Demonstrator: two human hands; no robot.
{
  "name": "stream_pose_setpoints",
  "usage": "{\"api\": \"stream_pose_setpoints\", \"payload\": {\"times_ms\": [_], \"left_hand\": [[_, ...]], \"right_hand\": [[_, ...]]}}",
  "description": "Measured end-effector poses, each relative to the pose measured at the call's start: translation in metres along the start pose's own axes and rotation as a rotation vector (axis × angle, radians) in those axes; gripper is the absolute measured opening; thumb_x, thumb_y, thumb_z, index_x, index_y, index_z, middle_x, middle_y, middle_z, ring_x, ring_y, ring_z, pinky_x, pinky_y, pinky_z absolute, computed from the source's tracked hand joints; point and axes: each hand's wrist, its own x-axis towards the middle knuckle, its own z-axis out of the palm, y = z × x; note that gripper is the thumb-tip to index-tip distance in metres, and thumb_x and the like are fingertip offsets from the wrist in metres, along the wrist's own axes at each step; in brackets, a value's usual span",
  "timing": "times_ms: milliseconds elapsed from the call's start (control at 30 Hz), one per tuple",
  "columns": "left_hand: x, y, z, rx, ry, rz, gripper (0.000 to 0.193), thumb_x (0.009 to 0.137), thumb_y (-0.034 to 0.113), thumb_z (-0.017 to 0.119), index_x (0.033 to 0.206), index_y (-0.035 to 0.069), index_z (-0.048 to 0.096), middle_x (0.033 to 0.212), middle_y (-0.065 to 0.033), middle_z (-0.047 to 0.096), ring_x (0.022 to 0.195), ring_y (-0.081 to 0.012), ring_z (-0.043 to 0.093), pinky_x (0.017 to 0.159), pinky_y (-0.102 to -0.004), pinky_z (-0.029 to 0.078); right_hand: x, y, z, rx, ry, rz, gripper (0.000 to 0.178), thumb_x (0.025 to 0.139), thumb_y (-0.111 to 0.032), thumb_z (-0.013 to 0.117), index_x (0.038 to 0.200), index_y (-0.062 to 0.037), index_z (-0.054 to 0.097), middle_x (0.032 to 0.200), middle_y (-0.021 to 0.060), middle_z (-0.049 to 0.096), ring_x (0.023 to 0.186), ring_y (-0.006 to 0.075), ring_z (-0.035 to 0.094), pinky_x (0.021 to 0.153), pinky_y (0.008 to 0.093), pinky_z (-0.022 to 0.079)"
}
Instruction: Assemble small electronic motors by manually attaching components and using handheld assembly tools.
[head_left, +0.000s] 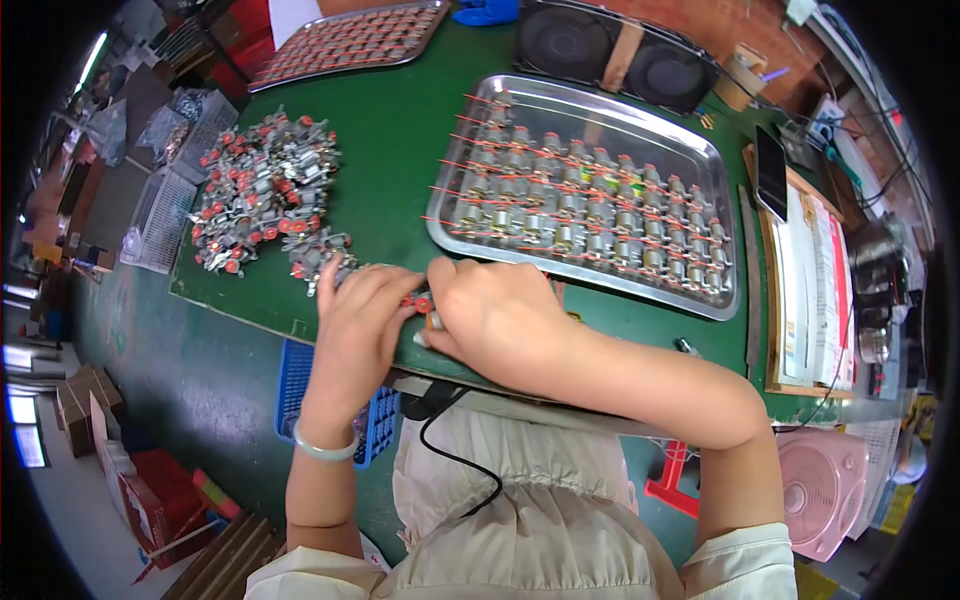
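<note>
Near the table's front edge my left hand [368, 315] has its fingers bent round a small metal part with a red end [424, 305], which shows between both hands. My right hand [490, 308] is curled up close beside it, thumb and fingers pressed together; what they pinch is mostly hidden. To the left lies a heap of small metal parts with red ends [265, 195], its lower edge reaching almost to my left fingertips. Beyond my right hand, a steel tray [640, 110] carries rows of small metal cylinders [600, 215] with thin red pieces sticking out along its left side.
A second tray [350, 45] of similar parts lies at the far left. Black speakers [615, 55] stand at the back. At the right are a phone [769, 172] and papers on a board [812, 290]. Below the edge hang a blue basket [378, 428] and black cable [460, 455].
</note>
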Motion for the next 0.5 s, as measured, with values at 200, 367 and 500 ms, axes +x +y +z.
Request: {"api": "stream_pose_setpoints", "payload": {"times_ms": [200, 367, 500], "left_hand": [[-0.012, -0.011, 0.01, -0.002, 0.119, 0.039, 0.021, 0.073, 0.002, 0.057, 0.094, 0.005, 0.057, 0.091, -0.0062, 0.056, 0.091, -0.0227, 0.054, 0.097, -0.045, 0.024], [-0.01, -0.012, 0.01, -0.035, 0.144, 0.045, 0.021, 0.074, 0.002, 0.057, 0.094, 0.005, 0.058, 0.09, -0.0058, 0.056, 0.09, -0.022, 0.054, 0.097, -0.0438, 0.025], [-0.006, -0.012, 0.006, -0.086, 0.123, 0.064, 0.021, 0.074, 0.003, 0.057, 0.095, 0.007, 0.058, 0.089, -0.0051, 0.056, 0.089, -0.0208, 0.054, 0.097, -0.0421, 0.026]], "right_hand": [[0.027, 0.013, 0.006, 0.014, 0.017, -0.174, 0.016, 0.066, -0.015, 0.062, 0.068, -0.0008, 0.055, 0.06, 0.0162, 0.058, 0.061, 0.0339, 0.059, 0.056, 0.0427, 0.047], [0.019, 0.01, -0.006, 0.038, -0.04, -0.106, 0.018, 0.064, -0.018, 0.063, 0.064, -0.0001, 0.059, 0.063, 0.0188, 0.059, 0.065, 0.0342, 0.06, 0.06, 0.0426, 0.049], [0.006, 0.003, -0.007, 0.056, 0.051, -0.07, 0.019, 0.063, -0.019, 0.063, 0.063, -0.0012, 0.059, 0.058, 0.0171, 0.057, 0.058, 0.0336, 0.059, 0.056, 0.042, 0.048]]}}
